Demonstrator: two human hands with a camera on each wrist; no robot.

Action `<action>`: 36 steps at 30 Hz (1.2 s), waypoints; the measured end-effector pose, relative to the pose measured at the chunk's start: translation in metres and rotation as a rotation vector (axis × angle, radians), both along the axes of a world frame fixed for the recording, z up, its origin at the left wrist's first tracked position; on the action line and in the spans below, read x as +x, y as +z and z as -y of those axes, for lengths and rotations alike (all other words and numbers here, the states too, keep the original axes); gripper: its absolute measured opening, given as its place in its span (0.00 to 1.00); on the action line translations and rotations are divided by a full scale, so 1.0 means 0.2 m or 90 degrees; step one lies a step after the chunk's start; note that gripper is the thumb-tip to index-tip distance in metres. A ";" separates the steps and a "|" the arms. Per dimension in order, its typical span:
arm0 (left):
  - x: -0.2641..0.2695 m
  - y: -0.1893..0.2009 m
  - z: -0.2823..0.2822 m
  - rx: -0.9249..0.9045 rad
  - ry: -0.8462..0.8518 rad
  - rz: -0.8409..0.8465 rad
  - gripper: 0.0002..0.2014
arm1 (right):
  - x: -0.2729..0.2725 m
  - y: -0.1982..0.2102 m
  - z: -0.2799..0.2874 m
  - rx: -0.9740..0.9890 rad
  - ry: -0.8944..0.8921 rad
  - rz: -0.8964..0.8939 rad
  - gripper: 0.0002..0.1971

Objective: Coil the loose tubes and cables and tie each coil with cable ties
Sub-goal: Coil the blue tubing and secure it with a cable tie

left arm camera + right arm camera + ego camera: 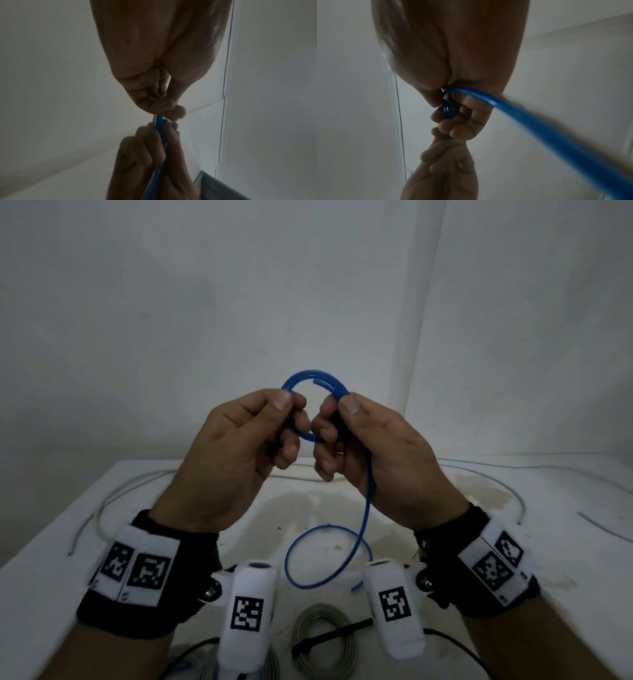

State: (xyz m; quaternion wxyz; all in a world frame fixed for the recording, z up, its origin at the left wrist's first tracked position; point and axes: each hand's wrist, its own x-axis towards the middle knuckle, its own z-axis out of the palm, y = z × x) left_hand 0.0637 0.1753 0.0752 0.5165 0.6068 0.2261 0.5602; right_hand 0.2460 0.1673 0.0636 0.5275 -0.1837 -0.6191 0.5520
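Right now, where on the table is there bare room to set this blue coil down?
Bare table right of the right hand; another patch far left. Crowded in front: blue tube tail, tied grey coil, black cable.

Two hands: left hand (236, 453), right hand (373, 453). One blue tube (364, 508). One grey tied coil (323, 642), one black tie (329, 635). Two loose grey cables: (113, 501), (513, 491).

Head downward; wrists close, fingerward.
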 end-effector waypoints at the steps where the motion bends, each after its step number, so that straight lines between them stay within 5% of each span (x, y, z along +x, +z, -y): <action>1: -0.01 0.00 0.00 0.002 -0.002 -0.033 0.12 | 0.01 0.00 0.00 0.003 0.000 0.031 0.13; 5: -0.07 0.01 -0.01 0.026 0.015 -0.190 0.12 | 0.05 0.01 0.00 0.023 -0.037 0.210 0.14; 10: -0.03 0.02 0.01 -0.009 -0.006 -0.068 0.12 | 0.02 0.01 0.01 -0.002 0.009 0.069 0.16; 14: -0.12 0.04 0.02 0.046 -0.021 -0.289 0.12 | 0.07 0.03 0.02 0.045 -0.014 0.285 0.16; 20: -0.05 0.02 0.00 0.050 0.060 -0.113 0.13 | 0.03 0.02 0.01 0.001 -0.006 0.100 0.14; 25: -0.10 0.01 0.01 0.047 -0.011 -0.314 0.14 | 0.12 0.03 0.02 0.028 -0.033 0.307 0.16; 30: -0.03 0.01 0.00 0.053 0.036 -0.127 0.13 | 0.06 0.02 0.00 -0.012 0.001 0.087 0.16; 36: -0.07 0.00 0.00 0.042 -0.051 -0.271 0.12 | 0.13 0.05 0.02 0.014 -0.048 0.279 0.16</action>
